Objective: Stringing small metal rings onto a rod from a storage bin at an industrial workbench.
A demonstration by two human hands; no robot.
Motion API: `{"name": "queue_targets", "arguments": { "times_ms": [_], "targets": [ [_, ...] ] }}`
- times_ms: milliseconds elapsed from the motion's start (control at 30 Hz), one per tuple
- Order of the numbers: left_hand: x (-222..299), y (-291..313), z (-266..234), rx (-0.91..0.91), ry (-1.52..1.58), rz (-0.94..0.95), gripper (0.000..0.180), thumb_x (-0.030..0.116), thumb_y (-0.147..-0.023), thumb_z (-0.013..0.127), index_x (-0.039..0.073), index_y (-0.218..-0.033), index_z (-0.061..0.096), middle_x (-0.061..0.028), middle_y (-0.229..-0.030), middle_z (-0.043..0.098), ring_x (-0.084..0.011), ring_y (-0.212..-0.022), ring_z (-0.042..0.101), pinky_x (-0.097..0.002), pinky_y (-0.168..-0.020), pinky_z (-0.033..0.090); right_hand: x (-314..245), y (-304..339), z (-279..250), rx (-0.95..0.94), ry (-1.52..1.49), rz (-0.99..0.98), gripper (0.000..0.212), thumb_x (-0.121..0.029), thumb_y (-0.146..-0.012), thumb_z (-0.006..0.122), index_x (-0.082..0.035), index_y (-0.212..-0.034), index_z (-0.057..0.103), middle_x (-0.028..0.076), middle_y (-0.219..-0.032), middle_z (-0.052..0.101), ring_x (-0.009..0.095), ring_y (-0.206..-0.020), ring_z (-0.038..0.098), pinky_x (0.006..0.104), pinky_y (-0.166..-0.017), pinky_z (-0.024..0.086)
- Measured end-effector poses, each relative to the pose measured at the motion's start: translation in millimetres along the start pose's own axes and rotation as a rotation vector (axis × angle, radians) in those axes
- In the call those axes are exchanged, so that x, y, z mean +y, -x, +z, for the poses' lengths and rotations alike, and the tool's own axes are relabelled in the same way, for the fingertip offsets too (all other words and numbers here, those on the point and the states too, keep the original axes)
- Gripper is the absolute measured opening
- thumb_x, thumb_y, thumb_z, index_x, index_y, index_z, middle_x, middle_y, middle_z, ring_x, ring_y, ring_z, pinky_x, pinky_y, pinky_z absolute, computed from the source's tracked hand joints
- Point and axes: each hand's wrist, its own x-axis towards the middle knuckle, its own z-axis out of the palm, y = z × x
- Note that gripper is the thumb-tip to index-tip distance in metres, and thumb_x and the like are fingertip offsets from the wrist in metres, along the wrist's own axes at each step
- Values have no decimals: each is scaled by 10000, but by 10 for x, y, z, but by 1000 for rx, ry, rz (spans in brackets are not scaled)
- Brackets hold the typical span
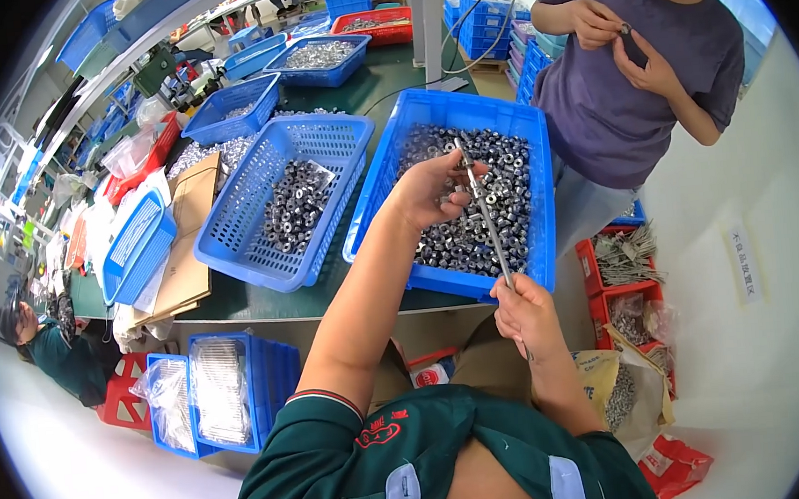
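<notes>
My right hand (529,319) is closed around the lower part of a long, thin metal rod (493,228), which slants up and away over a blue tray (551,238). At the rod's far end, the fingers of my left hand (434,190) are pinched. A small metal piece shows at those fingertips, but its exact shape is unclear. Under both the rod and my left hand, the tray is heaped with small metal nut-like parts (455,245), silver and dark, with holes through them.
Left of the tray stands a blue perforated basket (231,258) with similar parts. Flattened cardboard (179,253) lies beside it. A co-worker (634,71) stands at the right, fingering a small part. Red bins (594,276) hold rods below. Blue crates (274,381) sit under the table edge.
</notes>
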Motion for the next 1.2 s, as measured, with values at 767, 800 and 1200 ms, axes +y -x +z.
{"name": "queue_targets", "arguments": {
  "times_ms": [767,800,1200],
  "targets": [
    [68,26,-91,-117,1,70,219,217,-791,530,6,-803,589,-67,-713,557,-120,-467,372,-208,-375,251,-70,294,-136,-129,-17,97,123,-122,-924,474,-6,-898,504,-42,-530,367,30,-375,290,180,-359,237],
    [73,38,-58,-43,-60,67,213,214,-787,539,8,-804,593,-68,-704,558,-116,-460,364,-203,-371,241,-84,299,-98,-91,59,104,126,-127,-924,479,-7,-895,506,-44,-528,365,28,-376,290,181,-358,233],
    [-37,57,36,-127,-194,2,479,504,-899,465,54,-958,617,1,-778,483,-91,-536,345,-189,-413,212,-20,41,62,-42,-21,19,137,-145,-915,504,-13,-882,504,-54,-514,342,23,-375,275,176,-350,222]
  ]
}}
